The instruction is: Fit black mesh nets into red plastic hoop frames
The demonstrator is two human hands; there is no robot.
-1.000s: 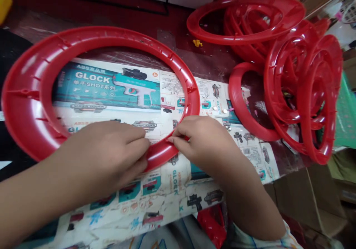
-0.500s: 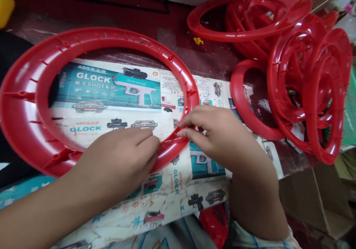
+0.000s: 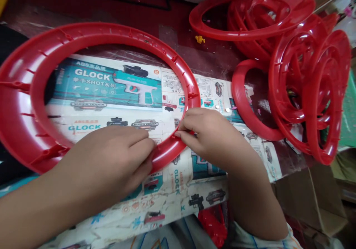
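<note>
With fingers of right hand (image 3: 207,130) pinched on near rim of large red ring (image 3: 15,111), and left hand (image 3: 114,156) curled over it, barely shifts along printed cardboard (image 3: 80,116) beneath, suggesting steady work; cannot tell if pinching a small part too.

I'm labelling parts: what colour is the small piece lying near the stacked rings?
The small piece is yellow, clearest in the head view.

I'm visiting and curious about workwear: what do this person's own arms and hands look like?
The left hand and right hand are bare, with no gloves, rings or watch showing. By the right elbow, a pale sleeve has blue and orange lines; no left sleeve shows.
</note>
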